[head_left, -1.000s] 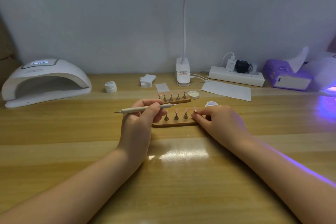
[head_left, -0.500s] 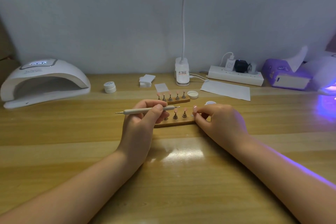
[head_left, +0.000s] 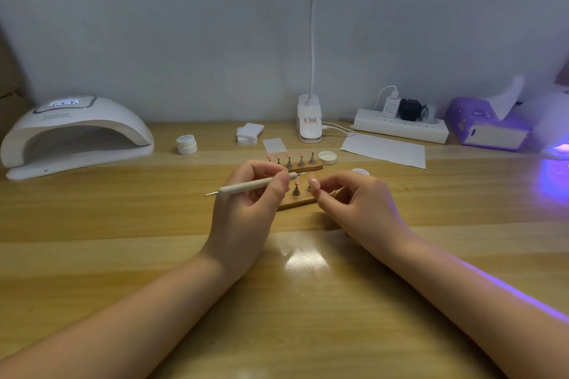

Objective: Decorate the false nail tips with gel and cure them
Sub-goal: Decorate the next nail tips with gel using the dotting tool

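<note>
Two wooden holder strips stand at the desk's middle, each with pink nail tips on small metal stands. The near strip (head_left: 297, 202) lies between my hands; the far strip (head_left: 303, 167) lies just behind it. My left hand (head_left: 246, 212) grips a white dotting pen (head_left: 246, 186) held level, its metal point aimed right toward the tips. My right hand (head_left: 360, 203) pinches one pink nail tip (head_left: 313, 184) between thumb and finger, raised above the near strip's right end. A white curing lamp (head_left: 74, 132) sits at far left.
A white gel jar (head_left: 187, 144), a stack of wipes (head_left: 249, 133), an open jar lid (head_left: 327, 157), a second small jar (head_left: 360, 171), a paper sheet (head_left: 385, 151), a desk-lamp base (head_left: 309, 123), a power strip (head_left: 400, 128) and a purple tissue box (head_left: 489, 129) line the back. Violet light glows at right.
My right hand has lifted a nail tip off the near strip's right end. My left hand and the pen shifted slightly right and up.
</note>
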`<move>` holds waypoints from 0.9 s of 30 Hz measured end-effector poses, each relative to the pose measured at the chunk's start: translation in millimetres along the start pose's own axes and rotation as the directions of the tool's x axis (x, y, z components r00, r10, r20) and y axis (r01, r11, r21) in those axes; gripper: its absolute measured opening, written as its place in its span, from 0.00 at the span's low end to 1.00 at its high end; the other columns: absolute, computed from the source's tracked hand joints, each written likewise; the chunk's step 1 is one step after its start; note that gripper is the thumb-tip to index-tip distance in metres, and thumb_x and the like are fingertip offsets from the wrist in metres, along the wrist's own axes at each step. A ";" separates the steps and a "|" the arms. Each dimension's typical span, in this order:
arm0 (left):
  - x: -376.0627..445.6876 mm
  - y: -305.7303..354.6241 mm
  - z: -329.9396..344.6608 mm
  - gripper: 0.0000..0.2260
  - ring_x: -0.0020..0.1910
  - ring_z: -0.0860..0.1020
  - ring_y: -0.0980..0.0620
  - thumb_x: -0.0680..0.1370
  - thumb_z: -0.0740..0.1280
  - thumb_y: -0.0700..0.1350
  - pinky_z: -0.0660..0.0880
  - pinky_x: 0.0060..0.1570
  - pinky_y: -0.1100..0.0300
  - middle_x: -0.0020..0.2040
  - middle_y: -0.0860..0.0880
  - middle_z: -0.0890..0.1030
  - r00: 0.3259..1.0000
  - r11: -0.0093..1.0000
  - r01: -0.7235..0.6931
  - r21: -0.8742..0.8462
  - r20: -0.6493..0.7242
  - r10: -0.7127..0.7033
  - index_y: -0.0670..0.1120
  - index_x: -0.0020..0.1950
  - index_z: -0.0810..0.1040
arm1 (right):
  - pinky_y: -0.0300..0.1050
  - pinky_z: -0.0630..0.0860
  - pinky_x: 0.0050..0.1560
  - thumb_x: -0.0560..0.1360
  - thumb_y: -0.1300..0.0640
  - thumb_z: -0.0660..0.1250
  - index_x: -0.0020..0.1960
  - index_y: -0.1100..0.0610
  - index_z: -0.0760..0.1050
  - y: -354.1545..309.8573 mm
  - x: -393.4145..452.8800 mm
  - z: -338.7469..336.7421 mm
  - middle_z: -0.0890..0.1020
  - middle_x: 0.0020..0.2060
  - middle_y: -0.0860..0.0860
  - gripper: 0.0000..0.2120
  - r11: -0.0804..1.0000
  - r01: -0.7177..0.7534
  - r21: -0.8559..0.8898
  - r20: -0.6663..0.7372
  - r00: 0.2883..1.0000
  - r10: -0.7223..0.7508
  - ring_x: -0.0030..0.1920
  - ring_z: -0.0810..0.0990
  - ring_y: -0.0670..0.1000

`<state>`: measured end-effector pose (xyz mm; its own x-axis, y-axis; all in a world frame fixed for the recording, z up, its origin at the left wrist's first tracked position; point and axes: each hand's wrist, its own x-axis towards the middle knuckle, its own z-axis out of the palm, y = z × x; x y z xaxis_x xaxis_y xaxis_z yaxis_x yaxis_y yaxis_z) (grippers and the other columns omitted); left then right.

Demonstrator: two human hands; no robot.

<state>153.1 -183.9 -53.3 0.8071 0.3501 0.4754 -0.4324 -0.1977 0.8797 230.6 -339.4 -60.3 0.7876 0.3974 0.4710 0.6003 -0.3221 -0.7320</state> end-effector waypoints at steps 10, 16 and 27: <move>-3.9 -2.9 0.6 0.02 0.42 0.81 0.52 0.76 0.67 0.43 0.80 0.44 0.50 0.41 0.52 0.82 0.988 0.985 -0.139 0.099 0.075 0.131 0.48 0.48 0.77 | 0.45 0.79 0.41 0.74 0.58 0.72 0.48 0.57 0.83 -2.6 -4.2 2.0 0.83 0.38 0.41 0.05 0.989 0.125 0.076 -0.015 0.992 -0.124 0.37 0.81 0.47; -5.5 1.0 1.1 0.03 0.41 0.80 0.52 0.75 0.65 0.41 0.79 0.44 0.50 0.40 0.53 0.82 0.990 0.989 -0.132 0.066 0.057 0.128 0.46 0.48 0.77 | 0.44 0.80 0.42 0.74 0.58 0.71 0.50 0.55 0.83 0.8 -3.6 1.8 0.83 0.39 0.41 0.05 0.982 0.184 0.042 -0.005 0.983 -0.184 0.40 0.82 0.43; -5.6 -1.0 1.7 0.04 0.41 0.81 0.51 0.75 0.65 0.42 0.79 0.44 0.51 0.41 0.53 0.82 0.989 0.986 -0.136 0.097 0.072 0.130 0.49 0.47 0.77 | 0.41 0.81 0.45 0.73 0.62 0.72 0.50 0.54 0.82 3.7 -3.7 1.2 0.84 0.42 0.43 0.08 0.981 0.164 0.099 -0.015 0.986 -0.163 0.42 0.84 0.42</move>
<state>149.7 -187.2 -56.9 0.7711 0.2544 0.5837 -0.4974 -0.3315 0.8017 229.8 -341.0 -65.3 0.6810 0.4313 0.5918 0.7047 -0.1661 -0.6898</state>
